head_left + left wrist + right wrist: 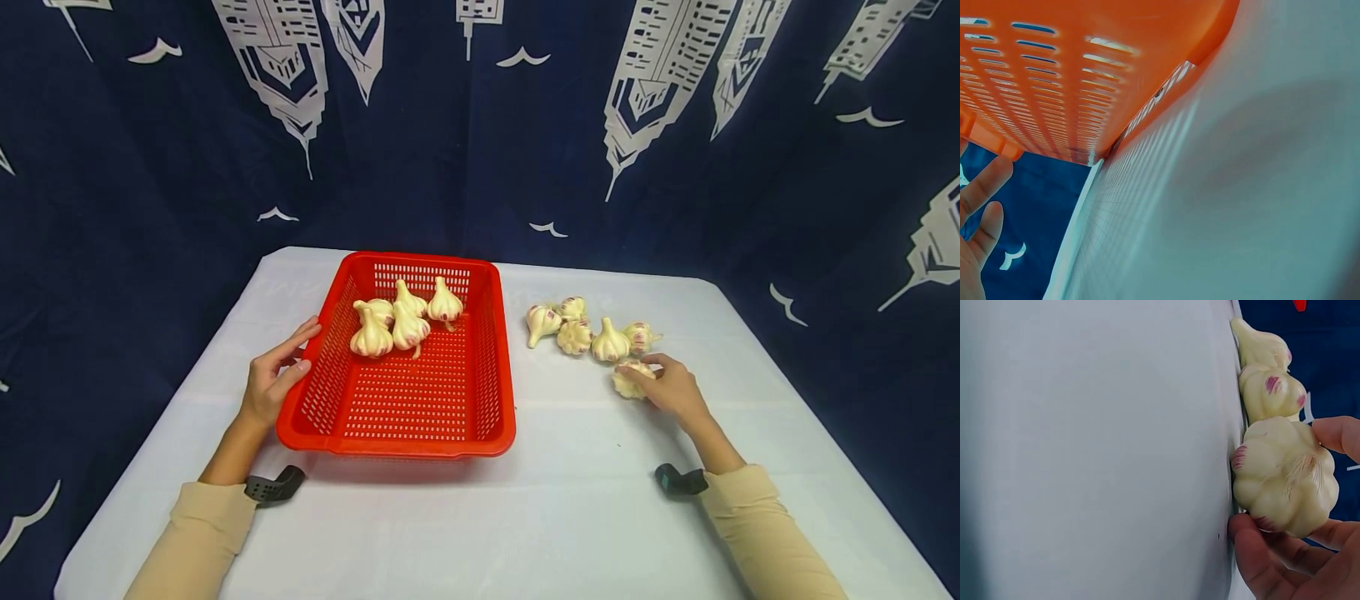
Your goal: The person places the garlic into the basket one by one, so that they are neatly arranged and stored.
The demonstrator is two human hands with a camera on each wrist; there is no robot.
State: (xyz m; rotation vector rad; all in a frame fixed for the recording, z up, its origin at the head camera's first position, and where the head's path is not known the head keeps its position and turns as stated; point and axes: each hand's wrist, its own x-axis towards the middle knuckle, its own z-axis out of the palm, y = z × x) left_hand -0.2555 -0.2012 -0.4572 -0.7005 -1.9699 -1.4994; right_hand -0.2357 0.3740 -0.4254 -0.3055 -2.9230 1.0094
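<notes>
In the head view a red plastic basket [420, 448] with slotted walls holds several garlic bulbs [371, 336] toward its back left. My left hand [272, 379] is at the basket's left side, its fairly straight fingers touching the rim; the left wrist view shows those fingers [985, 184] close by the basket's rim [1009, 150]. To the right, my right hand [675, 390] grips a garlic bulb [632, 379] between thumb and fingers. Seen from the right wrist, that bulb [1288, 478] shows its root end, with fingers above and below it.
Several more garlic bulbs [611, 342] form a loose cluster on the white-covered table [570, 500], between the basket and my right hand. Behind the table hangs a dark blue cloth [540, 150] with white building prints. A black wrist device sits on each arm.
</notes>
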